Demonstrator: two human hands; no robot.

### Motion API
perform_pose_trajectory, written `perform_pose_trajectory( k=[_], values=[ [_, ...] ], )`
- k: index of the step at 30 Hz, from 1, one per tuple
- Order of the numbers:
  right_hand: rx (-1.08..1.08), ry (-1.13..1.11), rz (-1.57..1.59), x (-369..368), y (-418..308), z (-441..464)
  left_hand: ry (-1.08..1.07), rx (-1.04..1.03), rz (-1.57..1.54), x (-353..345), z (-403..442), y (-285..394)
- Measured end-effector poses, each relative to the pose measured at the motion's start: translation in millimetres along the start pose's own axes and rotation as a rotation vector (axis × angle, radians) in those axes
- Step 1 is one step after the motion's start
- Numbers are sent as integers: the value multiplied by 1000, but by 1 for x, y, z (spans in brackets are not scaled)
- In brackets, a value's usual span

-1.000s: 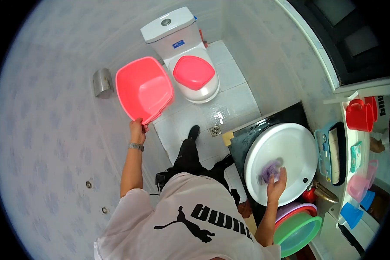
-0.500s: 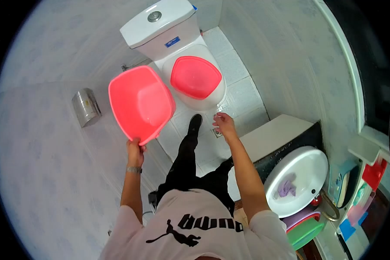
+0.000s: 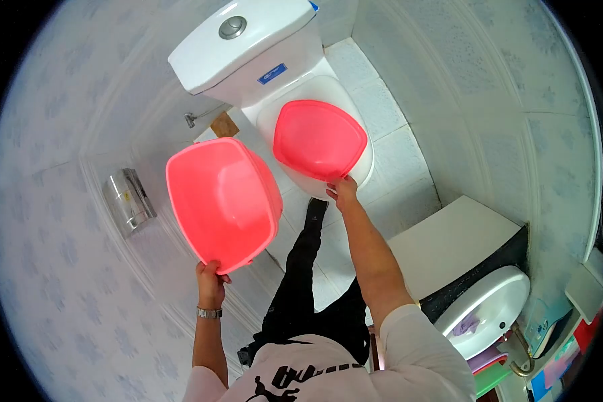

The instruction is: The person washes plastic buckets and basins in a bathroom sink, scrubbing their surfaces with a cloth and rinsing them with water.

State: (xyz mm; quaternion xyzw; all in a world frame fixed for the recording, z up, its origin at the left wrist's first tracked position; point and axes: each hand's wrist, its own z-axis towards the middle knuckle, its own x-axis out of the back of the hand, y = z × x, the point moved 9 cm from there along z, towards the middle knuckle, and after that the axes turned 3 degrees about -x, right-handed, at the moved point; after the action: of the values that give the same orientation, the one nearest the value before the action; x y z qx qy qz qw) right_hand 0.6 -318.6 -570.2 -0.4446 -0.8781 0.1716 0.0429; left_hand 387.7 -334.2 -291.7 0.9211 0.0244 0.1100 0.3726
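Note:
My left hand (image 3: 211, 283) pinches the near rim of a deep pink plastic basin (image 3: 224, 201), tipped so that its hollow inside faces me. It hangs in the air left of the toilet, and nothing shows inside it. On the closed toilet cover (image 3: 364, 161) lies a flatter, rounded piece in see-through pink plastic that looks like a lid (image 3: 318, 139). At its near edge is my right hand (image 3: 344, 191), fingers closed on the rim.
The toilet's white tank (image 3: 244, 43) stands behind. A metal paper holder (image 3: 128, 201) is on the left wall, near a small tap (image 3: 193, 119). To the right are a white-topped counter (image 3: 459, 244) and a washbasin (image 3: 486, 311) with a purple cloth (image 3: 466, 325) in it.
My right hand has moved forward from open air to the lid's near edge and closed on it. The basin stays in my left hand. The camera view has shifted closer to the toilet.

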Motion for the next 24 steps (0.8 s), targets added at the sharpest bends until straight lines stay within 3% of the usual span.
perform_pose_trajectory(
  k=[4, 6, 12, 17, 24],
  values=[
    [12, 60, 122, 32, -7, 16, -43, -52, -22, -18, 15, 9],
    [151, 178, 175, 76, -28, 16, -96, -68, -14, -30, 28, 8],
    [515, 434, -51, 200, -153, -90, -223, -67, 38, -111, 55, 20],
    [595, 445, 14, 257, -200, -167, -335, -74, 54, -184, 89, 16],
    [561, 304, 137, 259, -201, -253, -405, -40, 130, -242, 117, 0]
  ],
)
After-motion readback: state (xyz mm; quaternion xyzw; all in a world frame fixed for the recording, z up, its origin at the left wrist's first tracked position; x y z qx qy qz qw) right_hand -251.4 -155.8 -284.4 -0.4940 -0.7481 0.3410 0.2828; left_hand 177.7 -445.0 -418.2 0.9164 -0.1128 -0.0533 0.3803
